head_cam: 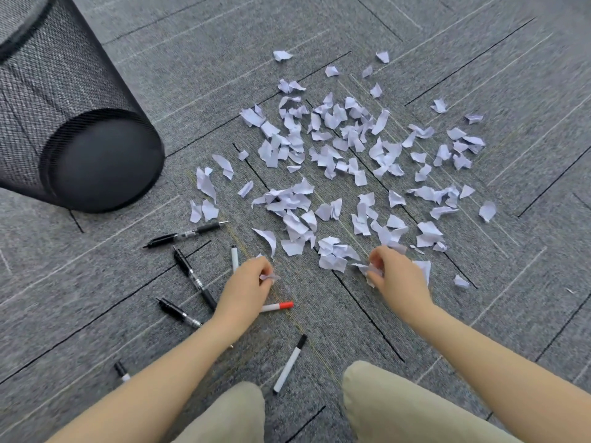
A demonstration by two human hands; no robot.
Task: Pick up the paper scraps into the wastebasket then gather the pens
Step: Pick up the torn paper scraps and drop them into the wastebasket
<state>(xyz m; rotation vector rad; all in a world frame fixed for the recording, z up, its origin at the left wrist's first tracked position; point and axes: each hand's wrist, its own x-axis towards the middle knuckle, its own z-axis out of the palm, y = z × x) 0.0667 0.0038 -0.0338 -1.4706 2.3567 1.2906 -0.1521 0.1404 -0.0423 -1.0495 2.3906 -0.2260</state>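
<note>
Left hand (248,282) and right hand (396,276) each pinch paper scraps (335,161) from the carpeted floor (479,43); pens (192,276) lie beside them.

Your black wire-mesh wastebasket (64,123) runs off the top and left edges, so you see only part of its rim and nothing of its inside. Your left hand (248,287) covers the lower end of the white marker with a black tip (234,256) and most of the white marker with a red cap (277,306). Your left forearm hides all but the black end of a marker (121,371) near the lower left. Your right hand (396,278) covers part of the white torn paper scraps (367,270) it pinches. Your beige-trousered knees (399,407) are cut off by the bottom edge.
</note>
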